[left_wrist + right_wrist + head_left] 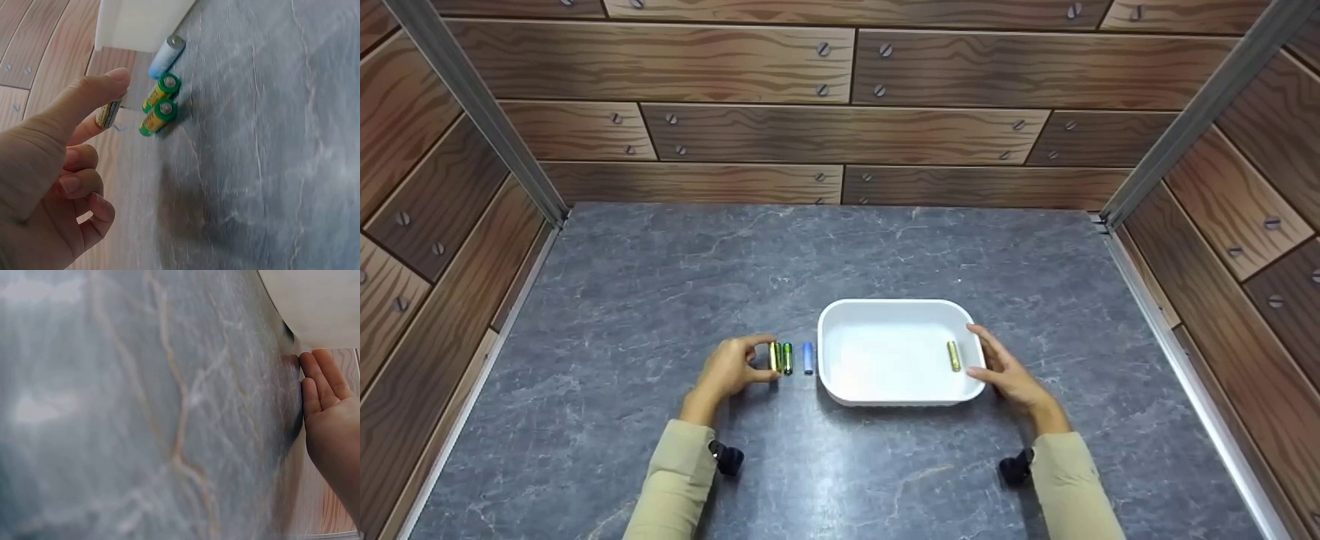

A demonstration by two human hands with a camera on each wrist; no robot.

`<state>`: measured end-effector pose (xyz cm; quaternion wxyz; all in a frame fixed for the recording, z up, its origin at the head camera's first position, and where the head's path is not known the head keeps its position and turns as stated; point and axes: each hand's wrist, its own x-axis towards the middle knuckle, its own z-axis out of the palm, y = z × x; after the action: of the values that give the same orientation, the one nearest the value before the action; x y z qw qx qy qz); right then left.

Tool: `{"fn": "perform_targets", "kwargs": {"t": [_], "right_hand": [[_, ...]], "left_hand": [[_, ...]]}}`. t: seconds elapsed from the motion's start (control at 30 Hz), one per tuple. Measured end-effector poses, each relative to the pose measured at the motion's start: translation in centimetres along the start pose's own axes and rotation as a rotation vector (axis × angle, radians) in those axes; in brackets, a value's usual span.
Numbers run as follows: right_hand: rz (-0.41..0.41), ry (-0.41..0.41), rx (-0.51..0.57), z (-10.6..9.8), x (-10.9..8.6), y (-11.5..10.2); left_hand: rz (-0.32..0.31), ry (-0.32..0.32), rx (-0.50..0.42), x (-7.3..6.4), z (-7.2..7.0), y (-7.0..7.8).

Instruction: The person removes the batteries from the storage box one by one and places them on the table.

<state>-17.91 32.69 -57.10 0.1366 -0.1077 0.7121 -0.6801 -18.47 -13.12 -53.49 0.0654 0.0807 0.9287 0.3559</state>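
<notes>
Between its thumb and index finger, my left hand [729, 367] pinches a gold-coloured battery [108, 114], its other fingers curled loosely in the left wrist view. Two green-and-yellow batteries [158, 117] stand side by side just right of it, with a blue battery [808, 358] a little further along, close to the white container [896, 403]. My right hand [1011, 379] holds the container's right rim, thumb and index fingertips lapping over the edge. The right wrist view has its other fingers [322, 377] against the outer side. Inside the container, near that hand, lies another gold battery [953, 356].
The grey marbled tabletop [840, 472] spreads under everything. Wood-patterned walls [840, 135] rise at the back and both sides, with metal posts [484, 112] at the rear corners. A dark wrist camera [727, 457] sits by the left sleeve.
</notes>
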Motion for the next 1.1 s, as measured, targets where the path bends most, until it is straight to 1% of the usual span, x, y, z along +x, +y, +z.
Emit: {"fn": "perform_targets", "kwargs": {"t": [0.13, 0.27, 0.37, 0.5, 0.7, 0.97, 1.1], "right_hand": [[-0.007, -0.006, -0.008, -0.1, 0.0, 0.1], [0.022, 0.0, -0.015, 0.0, 0.1, -0.1], [0.05, 0.005, -0.022, 0.1, 0.1, -0.2], [0.065, 0.015, -0.028, 0.1, 0.1, -0.3], [0.08, 0.037, -0.022, 0.1, 0.0, -0.3], [0.056, 0.027, -0.008, 0.0, -0.1, -0.1], [0.053, 0.02, -0.002, 0.1, 0.0, -0.1]], "left_hand": [[-0.011, -0.029, 0.021, 0.3, 0.0, -0.4], [-0.039, -0.052, 0.056, 0.6, 0.0, -0.8], [-0.058, -0.053, 0.09, 0.8, 0.0, -1.0], [-0.06, -0.052, 0.113, 0.9, 0.1, -1.3], [-0.062, -0.061, 0.114, 1.1, 0.3, -1.6], [-0.077, -0.073, 0.097, 1.2, 0.3, -1.5], [-0.071, -0.065, 0.093, 1.0, 0.1, -1.2]]}}
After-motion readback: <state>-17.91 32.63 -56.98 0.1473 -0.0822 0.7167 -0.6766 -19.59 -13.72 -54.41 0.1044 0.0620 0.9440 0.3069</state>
